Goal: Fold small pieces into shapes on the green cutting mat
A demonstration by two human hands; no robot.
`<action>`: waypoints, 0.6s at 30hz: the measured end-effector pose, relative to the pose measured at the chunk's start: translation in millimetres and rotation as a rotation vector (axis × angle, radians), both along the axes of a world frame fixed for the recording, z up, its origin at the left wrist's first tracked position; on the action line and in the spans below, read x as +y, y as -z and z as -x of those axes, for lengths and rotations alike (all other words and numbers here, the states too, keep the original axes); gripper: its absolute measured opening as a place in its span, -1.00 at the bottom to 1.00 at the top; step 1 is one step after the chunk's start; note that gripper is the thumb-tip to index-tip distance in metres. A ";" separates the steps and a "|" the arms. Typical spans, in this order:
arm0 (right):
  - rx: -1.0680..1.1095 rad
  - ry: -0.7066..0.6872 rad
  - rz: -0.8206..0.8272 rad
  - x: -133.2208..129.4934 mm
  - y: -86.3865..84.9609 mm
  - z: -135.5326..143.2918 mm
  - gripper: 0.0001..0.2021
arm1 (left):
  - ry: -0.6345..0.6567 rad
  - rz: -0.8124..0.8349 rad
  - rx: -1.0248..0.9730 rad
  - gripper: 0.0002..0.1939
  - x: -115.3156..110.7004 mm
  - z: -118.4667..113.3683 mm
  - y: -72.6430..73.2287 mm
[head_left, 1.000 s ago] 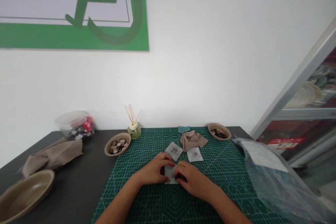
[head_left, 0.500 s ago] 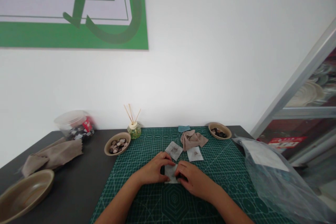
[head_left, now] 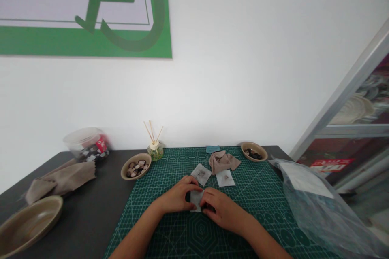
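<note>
A small white tea-bag-like pouch [head_left: 196,199] lies on the green cutting mat [head_left: 164,234]. The thumb and forefinger of my left hand [head_left: 178,196] grip its left side, one at the upper edge and one at the lower. At its right side, the fingers of my right hand [head_left: 217,206] are pinched together and cover that edge. Just beyond my hands rest two similar pouches, one tilted [head_left: 201,174] and one squarer [head_left: 225,178], each with a dark patch in the middle. A crumpled beige cloth [head_left: 222,162] sits behind them.
Bowls of dark and pale pieces stand at left [head_left: 136,166] and right [head_left: 254,152]. A reed diffuser [head_left: 155,150], blue piece [head_left: 212,149], plastic tub [head_left: 86,143], brown cloth [head_left: 62,180] and larger bowl [head_left: 33,220] surround the mat. A clear plastic bag [head_left: 322,210] overlaps its right side.
My right hand has shifted slightly left and down over the pouch, covering more of its right side. My left hand stays almost still.
</note>
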State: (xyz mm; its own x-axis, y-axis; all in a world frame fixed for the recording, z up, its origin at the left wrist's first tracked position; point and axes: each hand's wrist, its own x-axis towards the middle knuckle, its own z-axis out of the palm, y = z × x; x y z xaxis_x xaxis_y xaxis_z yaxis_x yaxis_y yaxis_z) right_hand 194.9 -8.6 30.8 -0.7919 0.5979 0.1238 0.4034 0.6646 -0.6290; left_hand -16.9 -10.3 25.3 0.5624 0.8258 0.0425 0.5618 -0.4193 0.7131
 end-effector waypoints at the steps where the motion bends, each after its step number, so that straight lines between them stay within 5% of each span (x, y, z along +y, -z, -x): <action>1: 0.008 0.009 -0.004 -0.2 0.0 0.1 -0.81 | -0.001 0.000 0.001 -0.46 0.1 -0.1 0.0; 18: -0.015 0.034 -0.032 0.4 0.8 -0.9 -0.83 | 0.008 -0.007 -0.006 -0.45 -0.3 0.4 -0.9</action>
